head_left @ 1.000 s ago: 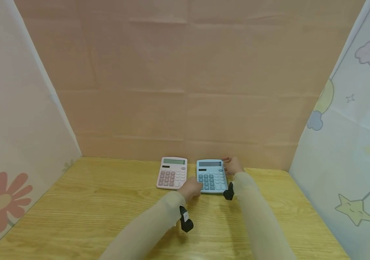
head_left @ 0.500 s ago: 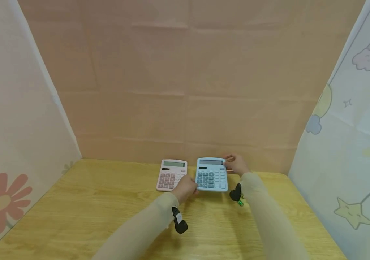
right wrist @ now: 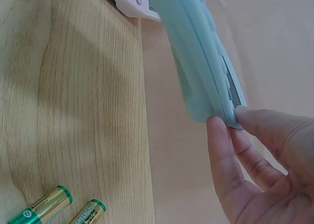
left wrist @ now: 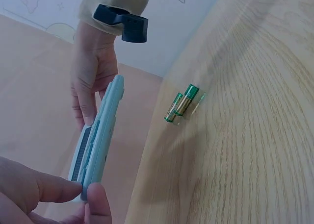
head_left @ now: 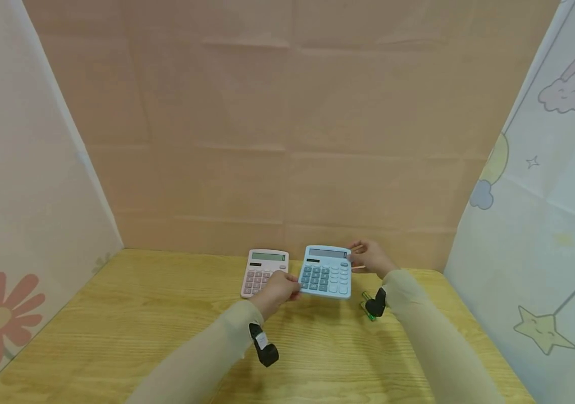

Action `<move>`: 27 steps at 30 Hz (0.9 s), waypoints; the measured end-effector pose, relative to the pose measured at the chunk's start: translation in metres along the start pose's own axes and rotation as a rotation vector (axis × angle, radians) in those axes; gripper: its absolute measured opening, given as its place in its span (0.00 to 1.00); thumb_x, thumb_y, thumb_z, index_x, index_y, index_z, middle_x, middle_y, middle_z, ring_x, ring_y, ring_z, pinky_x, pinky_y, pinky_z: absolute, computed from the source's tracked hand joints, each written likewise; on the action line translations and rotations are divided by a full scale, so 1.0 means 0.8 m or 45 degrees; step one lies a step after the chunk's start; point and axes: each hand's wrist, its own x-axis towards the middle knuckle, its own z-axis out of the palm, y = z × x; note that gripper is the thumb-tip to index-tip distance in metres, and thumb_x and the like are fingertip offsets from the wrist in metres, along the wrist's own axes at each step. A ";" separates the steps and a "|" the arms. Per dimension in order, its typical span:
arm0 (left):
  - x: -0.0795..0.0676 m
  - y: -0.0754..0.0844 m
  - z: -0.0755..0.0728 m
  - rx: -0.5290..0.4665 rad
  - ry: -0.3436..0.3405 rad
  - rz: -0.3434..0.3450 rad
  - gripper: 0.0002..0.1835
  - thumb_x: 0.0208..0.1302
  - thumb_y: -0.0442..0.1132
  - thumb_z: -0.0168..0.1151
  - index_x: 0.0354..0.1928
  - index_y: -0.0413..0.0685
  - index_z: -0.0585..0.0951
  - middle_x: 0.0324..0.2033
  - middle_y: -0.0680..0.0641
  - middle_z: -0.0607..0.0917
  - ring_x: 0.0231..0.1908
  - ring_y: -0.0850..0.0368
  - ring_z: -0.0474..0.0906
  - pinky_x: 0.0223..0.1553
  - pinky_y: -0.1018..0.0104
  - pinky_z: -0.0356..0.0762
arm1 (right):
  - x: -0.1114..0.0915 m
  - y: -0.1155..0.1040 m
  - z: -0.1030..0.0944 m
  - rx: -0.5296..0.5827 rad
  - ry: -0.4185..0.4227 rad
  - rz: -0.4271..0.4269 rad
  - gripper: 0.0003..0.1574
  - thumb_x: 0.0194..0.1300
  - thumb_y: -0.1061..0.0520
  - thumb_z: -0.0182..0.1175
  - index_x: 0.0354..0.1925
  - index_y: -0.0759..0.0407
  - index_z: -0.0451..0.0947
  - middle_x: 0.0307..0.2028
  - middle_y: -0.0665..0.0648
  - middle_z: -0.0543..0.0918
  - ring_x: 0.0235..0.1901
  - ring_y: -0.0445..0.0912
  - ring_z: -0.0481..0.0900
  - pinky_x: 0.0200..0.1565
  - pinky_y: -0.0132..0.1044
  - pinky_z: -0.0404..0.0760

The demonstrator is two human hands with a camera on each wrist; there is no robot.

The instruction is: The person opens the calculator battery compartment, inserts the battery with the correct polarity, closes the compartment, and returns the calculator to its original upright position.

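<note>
A light blue calculator (head_left: 325, 272) is held up off the table between both hands, its screen and keys facing up in the head view. At its lower left corner the left hand (head_left: 278, 289) pinches it between thumb and fingers. My right hand (head_left: 371, 257) grips the upper right edge, thumb (right wrist: 250, 115) on the screen side and fingers behind. Seen edge-on in the left wrist view, the blue calculator (left wrist: 103, 136) is clear of the wood. A pink calculator (head_left: 267, 269) lies to the left, partly behind the left hand.
Two green and gold batteries (left wrist: 181, 104) lie on the wooden table (head_left: 166, 314) below the right wrist. An orange-brown backdrop (head_left: 287, 168) stands along the far edge. Patterned panels flank the table on the left (head_left: 30, 196) and right (head_left: 545, 213).
Both hands have raised the blue calculator off the table. The left hand has shifted left and the right hand slightly right. The batteries have come into sight near the right wrist.
</note>
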 end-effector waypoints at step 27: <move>0.001 -0.001 -0.012 -0.021 -0.020 0.011 0.17 0.62 0.26 0.60 0.52 0.26 0.75 0.39 0.39 0.81 0.32 0.58 0.77 0.45 0.63 0.81 | 0.002 -0.004 -0.007 -0.052 -0.045 0.061 0.25 0.68 0.66 0.57 0.60 0.75 0.67 0.43 0.65 0.82 0.32 0.43 0.83 0.47 0.48 0.83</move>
